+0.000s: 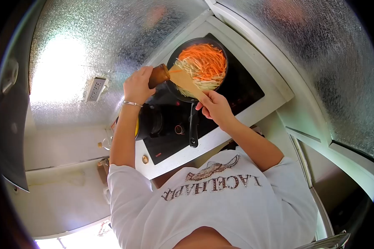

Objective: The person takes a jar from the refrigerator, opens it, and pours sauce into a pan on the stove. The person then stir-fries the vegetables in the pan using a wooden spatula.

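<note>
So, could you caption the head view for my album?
Wooden spatula in the right hand over a pan of orange and pale shreds, brown jar tilted in the left hand.

So both arms are reaching forward, pretty bare below the elbows. Left arm (124,139) is stretching out almost straight, and the left hand (138,85) is curling in a grip, its back mostly facing the camera. Right arm (253,143) is bending at the elbow and angling inward, with the right hand (217,108) closing its fingers lower than the left.
</note>
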